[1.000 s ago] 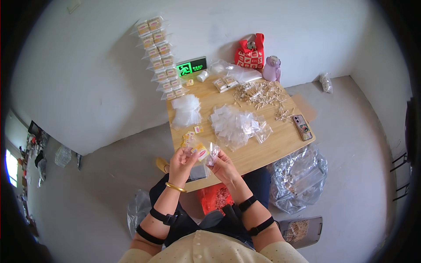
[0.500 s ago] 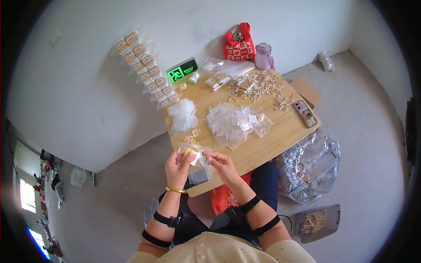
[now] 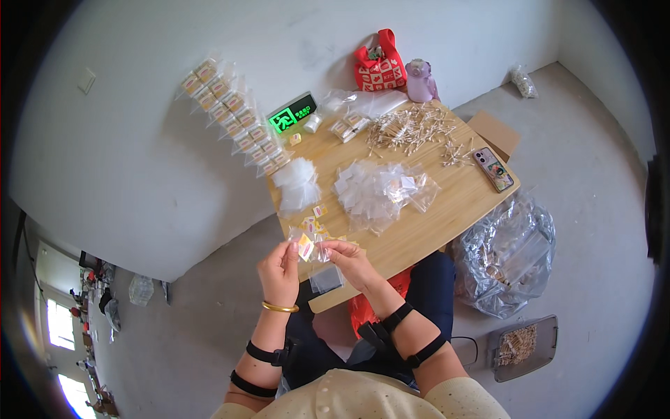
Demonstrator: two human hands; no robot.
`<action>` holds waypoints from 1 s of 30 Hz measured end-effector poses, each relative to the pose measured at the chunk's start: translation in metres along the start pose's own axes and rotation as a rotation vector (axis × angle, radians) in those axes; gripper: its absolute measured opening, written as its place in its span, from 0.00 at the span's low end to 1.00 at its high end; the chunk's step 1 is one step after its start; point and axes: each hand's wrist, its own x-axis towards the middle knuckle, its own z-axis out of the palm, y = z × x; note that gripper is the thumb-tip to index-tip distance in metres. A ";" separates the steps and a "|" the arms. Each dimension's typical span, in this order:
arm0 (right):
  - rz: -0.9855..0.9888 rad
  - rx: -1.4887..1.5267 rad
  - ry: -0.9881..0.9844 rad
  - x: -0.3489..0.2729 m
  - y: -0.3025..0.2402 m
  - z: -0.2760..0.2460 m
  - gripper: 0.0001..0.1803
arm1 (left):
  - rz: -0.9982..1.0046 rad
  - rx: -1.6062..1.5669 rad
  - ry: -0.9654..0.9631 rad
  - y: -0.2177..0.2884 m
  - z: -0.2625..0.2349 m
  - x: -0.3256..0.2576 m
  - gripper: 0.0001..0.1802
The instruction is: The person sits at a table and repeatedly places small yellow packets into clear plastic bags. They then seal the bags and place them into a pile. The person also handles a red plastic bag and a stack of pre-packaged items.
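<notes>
Over the near left part of the table, my left hand (image 3: 280, 271) pinches a small clear plastic bag between thumb and fingers. A yellow and white card (image 3: 305, 247) shows by its fingertips, seemingly inside the bag. My right hand (image 3: 351, 263) is closed on the other side of the same clear bag (image 3: 319, 253). Just beyond the hands lie several loose yellow and white cards (image 3: 311, 225). Below them, at the table's near edge, rests a dark flat piece with clear bags (image 3: 325, 281) over it. The fingers partly hide the bag.
The wooden table (image 3: 408, 237) bears a pile of clear bags (image 3: 377, 195), a stack of white bags (image 3: 296, 187), loose cotton swabs (image 3: 412, 129), a phone (image 3: 493, 170) and a purple bottle (image 3: 421, 82). Packed bags (image 3: 234, 115) rise in a tall stack at the left. A grey bin (image 3: 523, 349) stands on the floor.
Both hands still hold the bag, now slightly farther from the dark piece at the near edge. The bag looks more gathered between the fingers, and the card is more upright. The whole view has shifted slightly.
</notes>
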 end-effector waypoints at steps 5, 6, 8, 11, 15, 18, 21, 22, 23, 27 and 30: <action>0.019 -0.006 -0.017 -0.002 0.003 0.008 0.13 | -0.190 -0.413 -0.053 -0.032 0.009 -0.005 0.11; 0.019 -0.003 -0.013 -0.002 0.002 0.010 0.13 | -0.228 -0.463 -0.027 -0.034 0.009 -0.007 0.11; 0.032 0.036 -0.003 -0.002 0.002 0.013 0.12 | -0.304 -0.564 0.022 -0.029 0.011 -0.008 0.11; 0.034 0.067 0.000 0.001 0.004 0.015 0.10 | -0.362 -0.578 0.013 -0.043 0.013 -0.011 0.09; 0.038 -0.001 0.001 0.007 0.009 0.015 0.06 | -0.407 -0.579 -0.016 -0.057 0.014 -0.015 0.10; 0.027 -0.057 0.000 0.009 0.012 0.014 0.06 | -0.423 -0.522 -0.004 -0.072 0.008 -0.015 0.11; 0.069 -0.104 0.125 0.006 0.020 -0.003 0.06 | -0.471 -0.477 0.058 -0.084 0.006 -0.020 0.13; 0.119 -0.233 0.198 0.005 0.021 -0.013 0.06 | -0.512 -0.505 0.074 -0.092 0.005 -0.024 0.14; 0.168 -0.358 0.268 0.005 0.019 -0.027 0.07 | -0.551 -0.528 0.090 -0.104 0.001 -0.028 0.14; 0.279 -0.914 0.465 0.012 0.020 -0.092 0.13 | -0.745 -0.614 0.080 -0.134 0.010 -0.050 0.13; 0.325 -1.314 0.430 0.017 0.010 -0.092 0.11 | -0.827 -0.707 0.018 -0.145 0.028 -0.064 0.12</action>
